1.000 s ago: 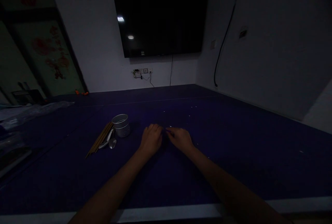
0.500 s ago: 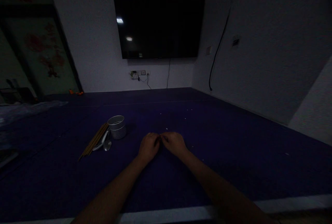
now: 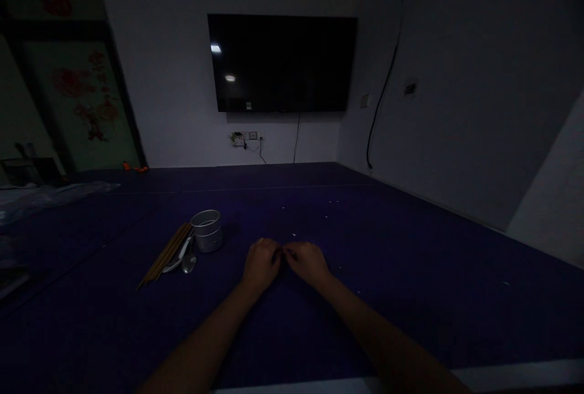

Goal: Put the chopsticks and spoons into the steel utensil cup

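Note:
My left hand [image 3: 261,263] and my right hand [image 3: 308,261] are close together just above or on the dark purple surface [image 3: 292,333], fingertips almost meeting. Both are closed, with thumbs and fingers pinched inward. Whatever sits between the fingertips is too small and dark to make out. To the left of my left hand stands a perforated metal cup [image 3: 207,233], upright. Beside it lie several wooden chopsticks [image 3: 164,255], a white spoon [image 3: 179,257] and a metal spoon [image 3: 188,263].
Small white scraps [image 3: 294,235] are scattered beyond and right of my hands. Crumpled clear plastic [image 3: 68,195] lies at the far left. A black television [image 3: 283,65] hangs on the back wall above sockets [image 3: 249,136] with cables. A black cable [image 3: 385,84] runs down the right wall.
My hands have drawn closer together, the right one shifting left toward the left hand. The camera view has tilted and turned slightly. The cup, chopsticks and spoons have stayed put.

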Available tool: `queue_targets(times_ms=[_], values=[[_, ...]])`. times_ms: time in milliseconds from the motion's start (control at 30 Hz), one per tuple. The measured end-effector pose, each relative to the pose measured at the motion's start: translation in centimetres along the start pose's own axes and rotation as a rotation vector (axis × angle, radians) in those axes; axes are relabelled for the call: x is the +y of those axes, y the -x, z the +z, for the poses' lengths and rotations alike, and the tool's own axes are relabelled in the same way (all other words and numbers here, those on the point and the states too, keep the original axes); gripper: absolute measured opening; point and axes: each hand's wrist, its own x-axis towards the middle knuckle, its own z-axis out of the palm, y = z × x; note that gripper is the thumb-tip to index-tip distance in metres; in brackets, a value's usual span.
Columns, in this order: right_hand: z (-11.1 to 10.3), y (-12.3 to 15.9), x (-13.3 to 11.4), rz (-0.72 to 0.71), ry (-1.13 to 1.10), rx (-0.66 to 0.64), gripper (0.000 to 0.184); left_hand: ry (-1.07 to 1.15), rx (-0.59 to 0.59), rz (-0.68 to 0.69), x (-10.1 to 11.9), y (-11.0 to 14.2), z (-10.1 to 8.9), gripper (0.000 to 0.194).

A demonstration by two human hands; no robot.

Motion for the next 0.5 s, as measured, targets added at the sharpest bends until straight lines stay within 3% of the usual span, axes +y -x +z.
queue_targets(times_ms=[100, 233, 300, 400, 500], values=[[0.2, -0.1, 0.1, 0.010, -0.014, 0.002, 0.029, -0.115, 0.236, -0.184, -0.6, -0.4, -2.0, 0.026], [0.4, -0.1, 0.3, 0.009, -0.025, 0.008, 0.030, -0.206, 0.666, -0.609, -2.4, -0.4, -4.7, 0.051], [0.5, -0.1, 0.4, 0.003, -0.032, 0.009, 0.030, -0.149, 0.800, -0.788, -3.5, -0.2, -5.2, 0.054], [0.4, -0.1, 0.3, 0.001, -0.034, 0.006, 0.030, -0.031, 0.816, -0.917, -4.8, 0.1, -4.7, 0.043], [0.3, -0.1, 0.3, 0.000, -0.032, -0.006, 0.030, -0.013, 0.789, -0.946, -5.6, 0.1, -3.8, 0.035]])
